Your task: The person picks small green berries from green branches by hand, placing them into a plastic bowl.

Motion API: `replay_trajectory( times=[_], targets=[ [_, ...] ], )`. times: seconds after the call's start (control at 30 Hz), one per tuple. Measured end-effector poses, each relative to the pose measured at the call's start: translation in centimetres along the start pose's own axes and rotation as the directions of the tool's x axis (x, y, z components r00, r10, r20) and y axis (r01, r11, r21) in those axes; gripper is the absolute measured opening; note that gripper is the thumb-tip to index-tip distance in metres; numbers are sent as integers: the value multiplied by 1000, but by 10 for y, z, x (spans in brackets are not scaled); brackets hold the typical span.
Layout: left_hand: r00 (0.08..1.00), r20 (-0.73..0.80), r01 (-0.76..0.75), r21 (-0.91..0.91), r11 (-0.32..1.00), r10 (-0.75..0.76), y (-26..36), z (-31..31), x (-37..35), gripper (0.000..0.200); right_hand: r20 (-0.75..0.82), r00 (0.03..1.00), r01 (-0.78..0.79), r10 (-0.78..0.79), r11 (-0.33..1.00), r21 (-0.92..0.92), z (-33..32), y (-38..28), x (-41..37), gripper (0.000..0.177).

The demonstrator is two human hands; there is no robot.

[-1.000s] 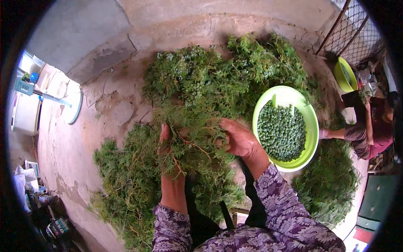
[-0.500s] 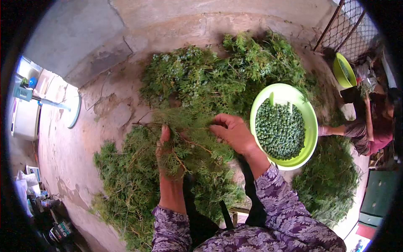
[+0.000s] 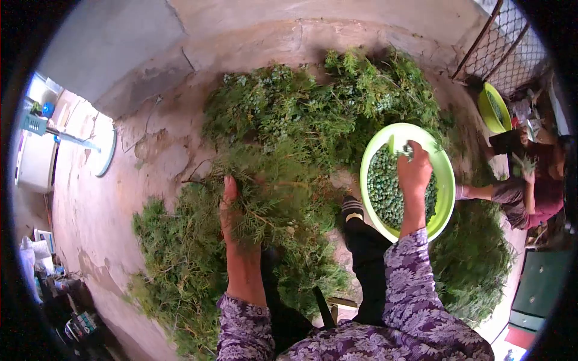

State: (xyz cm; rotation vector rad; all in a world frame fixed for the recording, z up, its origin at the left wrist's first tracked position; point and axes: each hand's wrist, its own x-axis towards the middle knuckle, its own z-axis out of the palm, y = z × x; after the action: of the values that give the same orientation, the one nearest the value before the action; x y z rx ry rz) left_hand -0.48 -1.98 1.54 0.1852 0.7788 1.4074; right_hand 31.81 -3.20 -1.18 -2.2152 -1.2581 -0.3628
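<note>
My left hand (image 3: 231,204) is wrapped round a leafy green branch (image 3: 265,204), its thumb pointing up and its fingers partly covered by foliage. Over the light green basin (image 3: 447,198) hangs my right hand (image 3: 415,165), fingers curled, with a few green berries showing at the fingertips. Many round green berries (image 3: 382,186) fill the lower part of the basin.
Piles of green branches (image 3: 301,108) lie on the floor beyond my hands, at the lower left and at the right. Another person (image 3: 542,192) sits at the right near a second green basin (image 3: 490,111). A fan stand (image 3: 105,150) is at the left.
My right hand has moved right, from the branch to over the basin. My left hand has stayed at the branch. My shoe now shows beside the basin.
</note>
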Motion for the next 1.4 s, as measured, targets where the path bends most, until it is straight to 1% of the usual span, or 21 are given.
replay_trajectory(
  times=[0.03,0.07,0.1,0.13,0.17,0.2,0.27,0.33,0.37,0.43,0.47,0.53,0.57,0.63,0.73,0.83,1.07,1.17,1.23,1.27,1.4],
  targets=[
    [997,80,8,47,999,-11,1,1,2,33,0,1000,10,-10,1000,0,3,8,-2,31],
    [987,160,13,97,995,-29,2,2,2,31,-47,998,37,-45,988,-150,7,14,-4,33],
    [987,159,13,92,996,-28,1,6,1,31,-89,992,54,-84,953,-298,5,13,-4,35],
    [989,136,43,82,996,-54,0,12,-1,29,-89,992,55,-85,953,-298,7,9,-3,35],
    [990,112,72,73,995,-79,-1,15,-3,27,190,980,-80,57,990,112,11,2,-3,36],
    [991,111,71,76,995,-79,-2,13,-2,27,485,872,-314,69,838,445,12,-13,-5,36],
    [990,102,81,126,989,-94,-4,8,2,30,740,663,-464,-111,715,523,-14,-62,-8,34],
    [988,119,84,112,990,-97,-6,12,0,31,810,500,-567,-305,592,573,-8,-84,-20,33],
    [986,136,86,94,992,-98,-7,14,0,32,810,500,-567,-306,591,574,-5,-91,-24,33],
    [989,107,94,67,993,-101,-11,13,1,32,788,406,-626,-462,487,608,-2,-101,-34,35],
    [991,78,104,40,994,-107,-12,13,2,33,789,407,-627,-461,487,608,1,-103,-38,35],
    [990,97,97,65,993,-103,-12,15,1,34,817,331,-827,-472,273,493,6,-107,-45,38],
    [989,115,88,87,992,-97,-11,16,0,35,817,331,-827,-471,272,492,5,-110,-49,38],
    [986,131,95,99,991,-107,-12,14,0,35,875,246,-966,-416,-28,258,-2,-118,-54,42],
    [983,132,115,102,988,-128,-12,21,-4,36,870,177,-983,-461,-43,177,-9,-121,-51,47],
    [984,103,131,122,984,-144,-13,21,-4,35,842,222,-973,-491,-56,224,-14,-120,-51,49],
    [980,109,142,209,968,-167,-14,30,-8,35,862,194,-980,-468,-136,147,-12,-120,-54,60],
    [988,93,98,234,967,-122,-18,28,-8,35,855,185,-982,-484,-62,178,-2,-116,-56,65],
    [989,58,120,255,959,-139,-15,34,-12,35,744,308,-949,-593,-130,288,2,-115,-59,66],
    [988,23,141,273,952,-153,-15,36,-14,36,744,309,-948,-592,-132,288,1,-114,-59,66],
    [990,58,108,301,947,-131,-17,34,-12,37,849,273,-939,-453,68,338,-4,-111,-56,58]
  ],
)
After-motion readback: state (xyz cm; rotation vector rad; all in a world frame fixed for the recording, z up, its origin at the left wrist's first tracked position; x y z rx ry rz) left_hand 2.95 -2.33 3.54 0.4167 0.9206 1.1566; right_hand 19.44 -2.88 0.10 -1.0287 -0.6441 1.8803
